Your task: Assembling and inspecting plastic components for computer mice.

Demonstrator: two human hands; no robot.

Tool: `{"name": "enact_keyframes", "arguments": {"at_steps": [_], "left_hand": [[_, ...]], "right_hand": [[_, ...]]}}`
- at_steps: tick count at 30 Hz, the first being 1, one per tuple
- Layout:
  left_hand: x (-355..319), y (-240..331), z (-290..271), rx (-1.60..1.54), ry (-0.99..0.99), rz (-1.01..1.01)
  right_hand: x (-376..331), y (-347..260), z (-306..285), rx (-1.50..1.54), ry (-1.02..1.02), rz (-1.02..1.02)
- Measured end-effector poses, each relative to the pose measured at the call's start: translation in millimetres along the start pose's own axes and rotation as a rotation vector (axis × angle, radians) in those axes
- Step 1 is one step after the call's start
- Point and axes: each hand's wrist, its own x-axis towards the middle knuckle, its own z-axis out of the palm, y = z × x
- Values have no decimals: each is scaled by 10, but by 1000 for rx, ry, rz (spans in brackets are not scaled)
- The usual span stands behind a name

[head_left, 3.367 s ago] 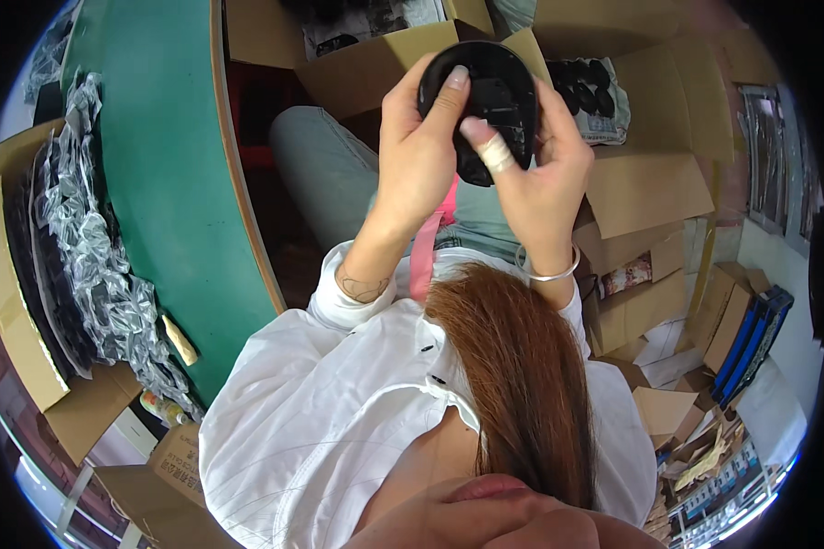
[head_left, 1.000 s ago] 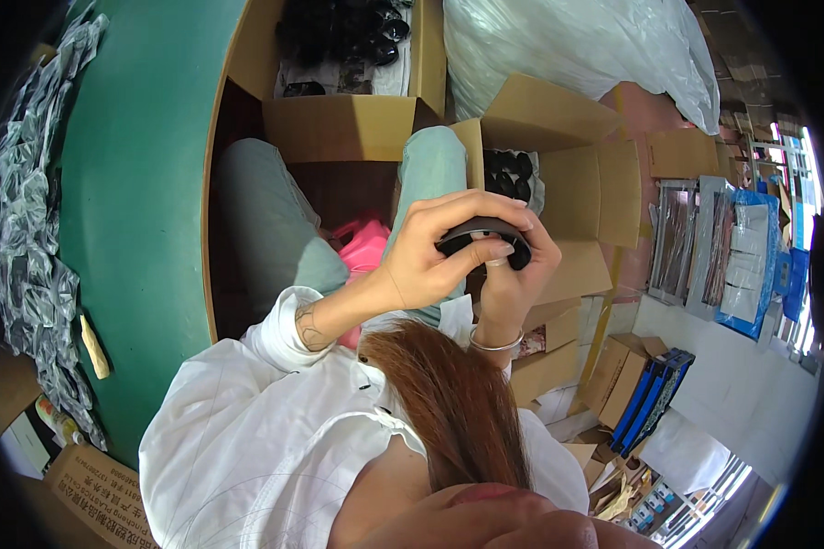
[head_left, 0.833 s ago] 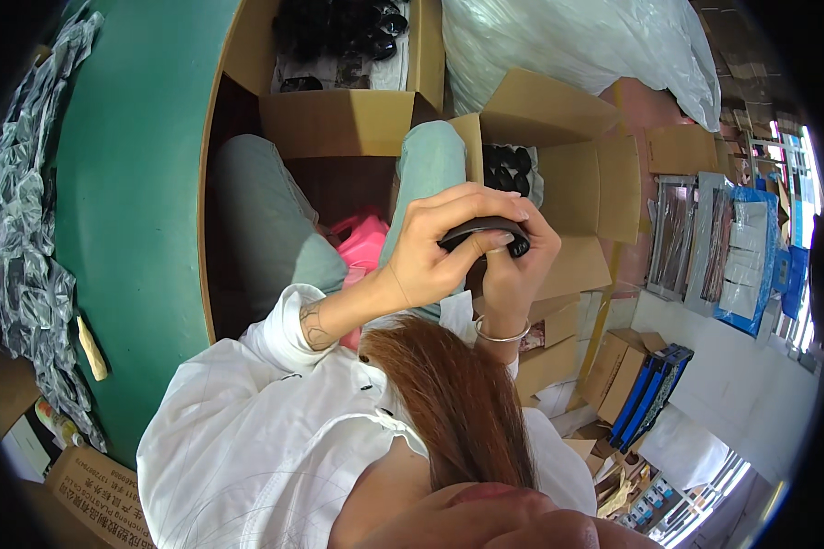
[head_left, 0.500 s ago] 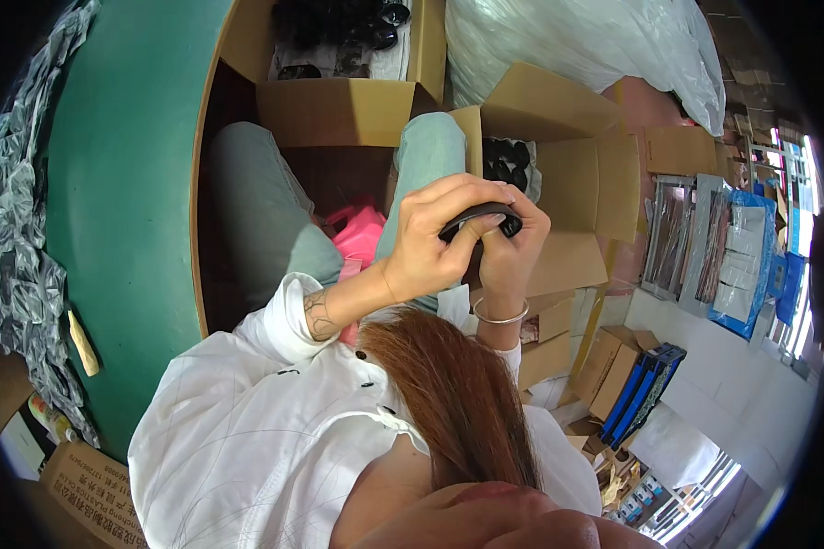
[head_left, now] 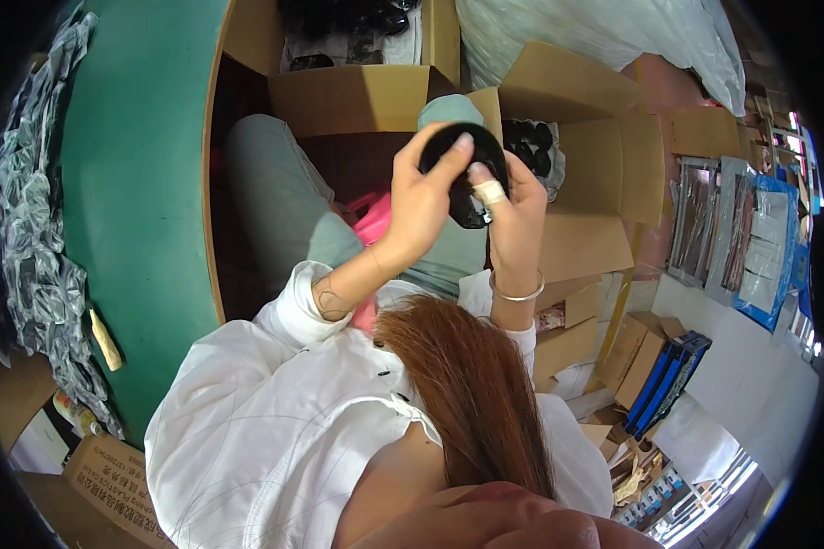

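Both hands are raised above my lap, holding a glossy black rounded plastic shell (head_left: 488,148) between them. My left hand (head_left: 419,197) grips its left side, with the thumb lying across the face of the shell. My right hand (head_left: 519,215) holds the right side; its thumb, wrapped in a pale band, presses near the middle. The fingers behind the shell are mostly hidden. Beyond it, an open cardboard box (head_left: 348,99) holds several black pieces (head_left: 389,20) on pale sheeting. Another open box (head_left: 595,178) on the right has more black parts (head_left: 528,146).
A green tabletop (head_left: 146,183) runs along my left, with clear plastic bags (head_left: 41,229) and a tan-handled tool (head_left: 105,340) on it. A large translucent plastic bag (head_left: 595,37) lies at the back right. Blue-edged items (head_left: 664,380) lean by a carton on the right.
The shell has turned from nearly edge-on to showing its broad face. My hands have moved slightly away from me and the thumbs now rest on that face. The view has shifted a little.
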Motion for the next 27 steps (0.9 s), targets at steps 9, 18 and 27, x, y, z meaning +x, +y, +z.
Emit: {"name": "enact_keyframes", "arguments": {"at_steps": [9,18,27], "left_hand": [[-77,5,20,44,7,5],[-131,104,50,97,41,-5],[-128,66,4,190,106,75]], "right_hand": [[-199,-6,133,-291,287,-231],[-253,31,185,-346,391,-237],[-254,15,243,-415,386,-236]]}}
